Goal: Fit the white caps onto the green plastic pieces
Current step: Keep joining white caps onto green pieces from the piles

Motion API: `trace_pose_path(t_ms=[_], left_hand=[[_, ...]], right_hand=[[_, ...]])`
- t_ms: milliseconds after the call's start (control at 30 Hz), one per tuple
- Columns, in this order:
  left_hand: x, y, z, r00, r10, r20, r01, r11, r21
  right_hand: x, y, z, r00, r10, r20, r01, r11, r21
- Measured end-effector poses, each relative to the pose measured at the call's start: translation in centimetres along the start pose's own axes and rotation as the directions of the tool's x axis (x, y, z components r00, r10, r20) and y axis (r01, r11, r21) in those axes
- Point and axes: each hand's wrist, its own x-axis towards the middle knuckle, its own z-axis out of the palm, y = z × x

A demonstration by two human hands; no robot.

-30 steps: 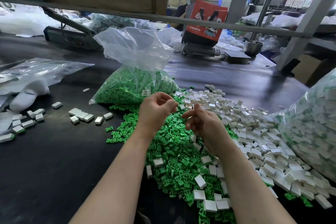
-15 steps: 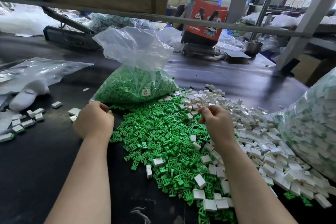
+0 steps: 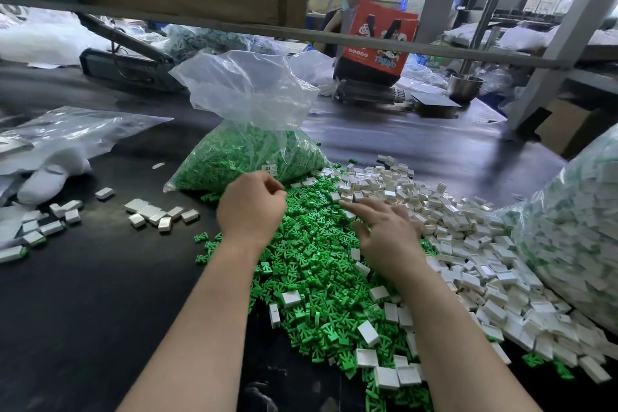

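We reach both bare forearms out over the dark counter [image 3: 83,311]. Our left hand [image 3: 250,207] hovers knuckles-up above the loose heap of small green plastic pieces [image 3: 311,264], its fingers curled inward; whether they pinch a piece we cannot tell. Our right hand [image 3: 388,231] lies palm-down with fingers [image 3: 354,207] spread and nearly straight, their tips touching the pile of small white rectangular caps [image 3: 468,237] where it meets the green heap. Just beyond the left hand sits a clear plastic bag of green pieces [image 3: 247,150]. A few white capped pieces [image 3: 160,214] lie apart to the left.
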Motion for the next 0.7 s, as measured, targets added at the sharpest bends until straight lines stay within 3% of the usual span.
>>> trace_pose_path(t_ms=[100,267,367,467,600,700], left_hand=[[-0.6,1.2,1.7,0.995,0.053,0.084,-0.050,0.998,-0.035],[-1.3,1.8,3.4,0.973,0.075,0.218,-0.046,0.990,-0.134],[-1.5,1.7,4.0,0.961,0.070,0.268,-0.026,0.986,-0.164],[-1.5,1.7,4.5,0.947,0.045,0.317,0.050,0.957,-0.285],[-1.8,2.6,4.6,0.906,0.010,0.422,0.270,0.755,-0.598],[-2.0,2.8,4.6,0.903,0.036,0.428,0.311,0.634,-0.708]], right_hand=[[0.0,-0.3,0.5,0.997,-0.057,0.048,0.061,0.995,-0.084],[-0.1,-0.3,0.2,0.983,-0.032,-0.183,0.032,0.999,-0.007],[-0.2,0.0,0.3,0.978,-0.002,-0.208,0.026,0.993,0.114],[-0.3,-0.3,-0.1,0.965,0.017,-0.261,0.086,0.922,0.376],[-0.6,-0.8,-1.0,0.960,0.006,-0.280,0.187,0.729,0.658],[-0.8,-1.0,-1.4,0.961,-0.003,-0.276,0.209,0.660,0.722]])
